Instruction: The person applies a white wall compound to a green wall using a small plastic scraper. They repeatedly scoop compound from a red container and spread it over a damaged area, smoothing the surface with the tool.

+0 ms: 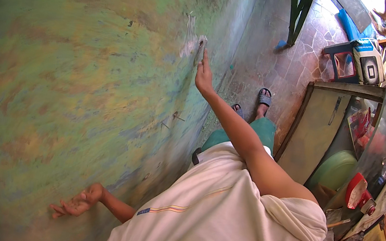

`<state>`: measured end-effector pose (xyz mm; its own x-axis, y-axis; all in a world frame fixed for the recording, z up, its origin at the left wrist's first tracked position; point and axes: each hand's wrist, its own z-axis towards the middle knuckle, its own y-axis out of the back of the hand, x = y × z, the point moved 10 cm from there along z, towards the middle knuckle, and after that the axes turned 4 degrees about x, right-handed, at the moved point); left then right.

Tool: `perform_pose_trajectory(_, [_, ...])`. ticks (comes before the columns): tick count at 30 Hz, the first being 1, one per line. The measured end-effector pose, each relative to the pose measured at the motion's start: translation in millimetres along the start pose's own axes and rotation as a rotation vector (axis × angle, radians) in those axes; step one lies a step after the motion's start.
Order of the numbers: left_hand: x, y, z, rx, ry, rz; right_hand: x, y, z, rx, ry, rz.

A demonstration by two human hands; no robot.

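Observation:
A wall (65,95) with worn green, yellow and brown paint fills the left side. My right hand (204,74) is stretched out along it, fingers extended, seen edge-on. Its fingertips reach a rough whitish smear (189,36) with a small pale lump and dark spot beside it. Whether a small thing sits at the fingertips, I cannot make out. Lower down, my left hand (79,202) is open beside the wall, fingers spread and somewhat bent, holding nothing. Contact between that hand and the wall is unclear.
Nails (178,116) stick out of the wall below my right hand. To the right stands a wooden cabinet (313,132) holding a green round thing (334,170). Behind it are a dark plastic stool (342,61) and a box (369,62). A green metal leg (298,16) stands on the patterned floor.

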<state>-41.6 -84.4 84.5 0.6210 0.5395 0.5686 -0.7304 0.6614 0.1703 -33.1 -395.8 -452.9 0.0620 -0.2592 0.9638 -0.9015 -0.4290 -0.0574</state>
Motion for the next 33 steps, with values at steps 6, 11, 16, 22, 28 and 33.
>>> perform_pose_trajectory(6, [-1.0, -0.5, -1.5, -0.012, 0.032, -0.039, 8.2, -18.8, -16.5, 0.020, -0.061, -0.011])
perform_pose_trajectory(11, [10.5, 5.3, -11.0, -0.031, 0.029, -0.032, -8.8, -20.3, -31.6, 0.003, 0.003, -0.183])
perform_pose_trajectory(16, [-16.8, -22.2, -11.7, 0.030, -0.066, -0.052, -66.4, -34.8, -31.9, 0.056, -0.223, -0.374])
perform_pose_trajectory(22, [-52.9, -61.0, -34.5, -0.159, 0.075, -0.172, -95.8, -25.2, -20.8, -0.014, -0.496, 0.247])
perform_pose_trajectory(28, [-49.0, -67.8, -37.0, -0.264, 0.130, -0.235, -71.4, -52.1, -30.1, 0.182, -0.652, 0.219])
perform_pose_trajectory(33, [-30.0, -60.2, -37.8, -0.289, 0.145, -0.280, -58.7, -51.9, -44.4, 0.244, -0.585, 0.128])
